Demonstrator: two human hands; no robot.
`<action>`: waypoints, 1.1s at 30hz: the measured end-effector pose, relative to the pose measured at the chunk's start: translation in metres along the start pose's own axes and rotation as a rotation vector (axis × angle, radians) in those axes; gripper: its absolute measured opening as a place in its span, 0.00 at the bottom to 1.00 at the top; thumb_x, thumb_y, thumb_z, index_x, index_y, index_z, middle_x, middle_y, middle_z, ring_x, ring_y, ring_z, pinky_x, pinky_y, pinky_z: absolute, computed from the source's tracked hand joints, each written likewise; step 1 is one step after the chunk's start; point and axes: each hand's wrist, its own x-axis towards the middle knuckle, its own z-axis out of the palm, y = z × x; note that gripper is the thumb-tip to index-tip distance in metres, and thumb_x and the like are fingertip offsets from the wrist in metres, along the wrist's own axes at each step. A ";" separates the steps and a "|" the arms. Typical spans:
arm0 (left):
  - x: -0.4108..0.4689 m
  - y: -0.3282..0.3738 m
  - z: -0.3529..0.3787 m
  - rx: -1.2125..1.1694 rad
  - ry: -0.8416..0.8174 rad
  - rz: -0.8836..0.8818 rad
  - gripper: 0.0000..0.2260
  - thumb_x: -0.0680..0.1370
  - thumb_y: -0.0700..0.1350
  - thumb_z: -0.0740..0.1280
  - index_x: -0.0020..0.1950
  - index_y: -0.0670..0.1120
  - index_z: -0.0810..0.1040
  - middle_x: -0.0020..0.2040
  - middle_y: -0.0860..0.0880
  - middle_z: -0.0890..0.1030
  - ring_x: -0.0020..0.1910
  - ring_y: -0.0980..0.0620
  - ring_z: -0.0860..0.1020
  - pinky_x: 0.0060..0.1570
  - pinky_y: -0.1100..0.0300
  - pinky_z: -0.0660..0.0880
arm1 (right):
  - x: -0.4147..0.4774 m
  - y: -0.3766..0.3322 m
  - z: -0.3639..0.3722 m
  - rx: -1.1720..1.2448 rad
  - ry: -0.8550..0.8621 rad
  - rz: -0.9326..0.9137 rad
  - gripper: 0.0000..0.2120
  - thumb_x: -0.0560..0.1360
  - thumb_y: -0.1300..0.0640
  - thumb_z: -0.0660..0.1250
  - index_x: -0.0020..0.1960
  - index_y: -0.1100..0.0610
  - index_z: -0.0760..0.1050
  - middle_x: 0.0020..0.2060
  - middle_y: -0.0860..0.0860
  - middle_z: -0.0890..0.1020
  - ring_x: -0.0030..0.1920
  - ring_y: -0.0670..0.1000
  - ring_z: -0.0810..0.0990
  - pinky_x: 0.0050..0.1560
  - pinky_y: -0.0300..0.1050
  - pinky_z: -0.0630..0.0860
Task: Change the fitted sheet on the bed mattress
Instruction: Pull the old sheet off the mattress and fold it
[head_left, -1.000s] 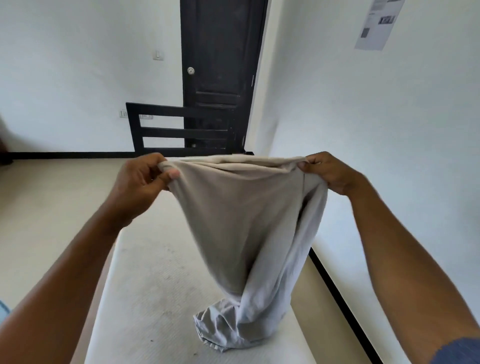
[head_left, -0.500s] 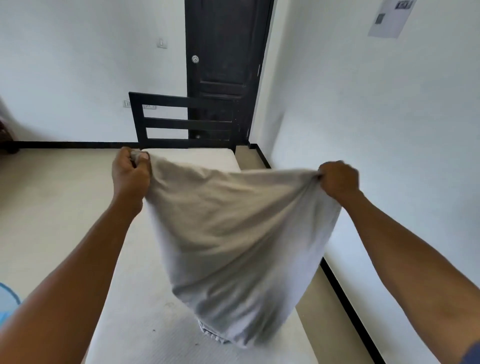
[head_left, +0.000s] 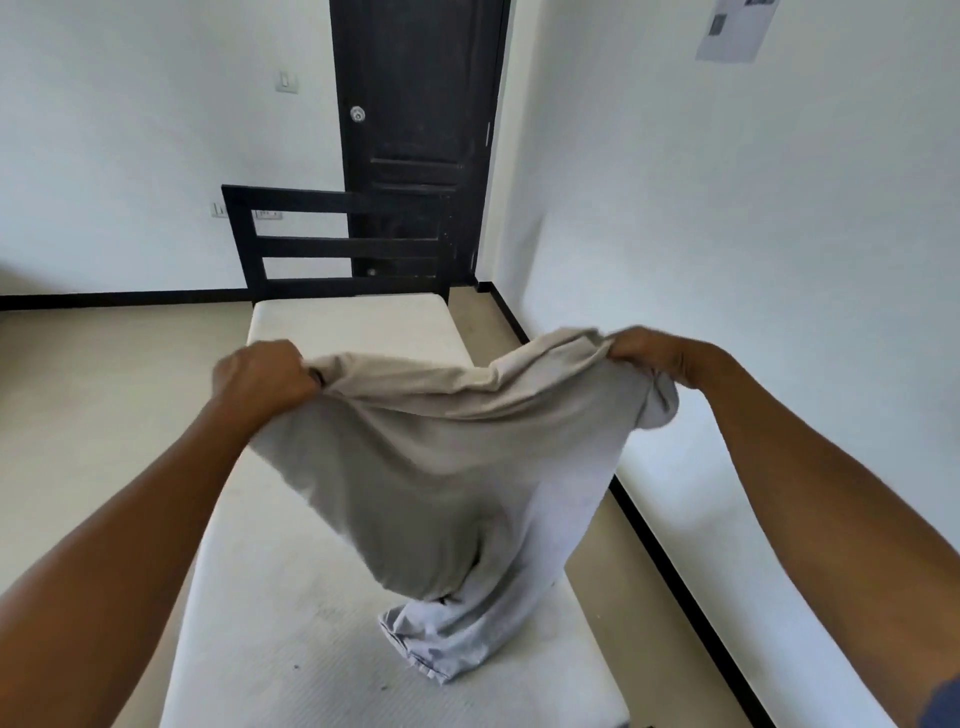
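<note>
Fingers of left hand (head_left: 262, 382) and right hand (head_left: 657, 353) curled, gripping beige cotton fitted sheet (head_left: 447, 467) above bare white mattress (head_left: 249, 597); hem touches it.

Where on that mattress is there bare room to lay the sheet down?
The mattress is bare at its far end below the headboard, and along its near left side. It is crowded near-right, where the bunched lower end of the fitted sheet rests.

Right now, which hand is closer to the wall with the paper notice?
Right. The right hand grips the sheet on the mattress side nearest that wall; the left hand grips it over the opposite side, farther away.
</note>
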 end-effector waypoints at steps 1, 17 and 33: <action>0.005 -0.004 -0.002 -0.113 0.092 -0.048 0.12 0.75 0.53 0.64 0.45 0.45 0.79 0.49 0.39 0.83 0.48 0.36 0.81 0.46 0.52 0.76 | -0.007 0.005 0.013 -0.112 -0.204 0.102 0.11 0.75 0.52 0.70 0.49 0.60 0.82 0.46 0.57 0.85 0.44 0.51 0.82 0.46 0.43 0.77; -0.002 0.059 0.032 -1.559 -0.459 -0.328 0.14 0.84 0.41 0.55 0.62 0.45 0.79 0.54 0.39 0.83 0.50 0.38 0.82 0.49 0.39 0.82 | 0.035 0.018 0.059 -0.013 0.178 0.141 0.10 0.75 0.66 0.68 0.56 0.65 0.82 0.49 0.62 0.86 0.54 0.62 0.85 0.57 0.55 0.82; -0.105 0.042 0.288 -0.235 -1.393 -0.526 0.28 0.83 0.53 0.64 0.76 0.36 0.65 0.65 0.30 0.74 0.51 0.35 0.76 0.42 0.42 0.76 | 0.028 0.265 0.253 -0.523 -0.656 0.481 0.22 0.83 0.55 0.62 0.74 0.61 0.71 0.69 0.59 0.77 0.66 0.59 0.77 0.61 0.47 0.73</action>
